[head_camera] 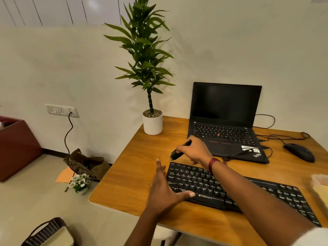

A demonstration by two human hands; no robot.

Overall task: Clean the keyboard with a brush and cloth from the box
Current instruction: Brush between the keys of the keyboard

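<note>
A black keyboard (pixel 252 190) lies slanted across the wooden desk (pixel 134 174). My right hand (pixel 196 150) grips a black brush (pixel 178 152) just beyond the keyboard's far left corner, bristles pointing down and left, close to the desk. My left hand (pixel 164 190) rests with straight fingers against the keyboard's left end, thumb lying on its front edge. A translucent box (pixel 320 185) with something yellow in it shows at the right edge. No cloth can be made out.
An open black laptop (pixel 225 121) stands behind the keyboard, a black mouse (pixel 300 152) and cables to its right. A potted plant (pixel 152 119) occupies the desk's far left corner. On the floor: a bag (pixel 85 165), small flowers (pixel 79 181), a woven basket (pixel 48 233).
</note>
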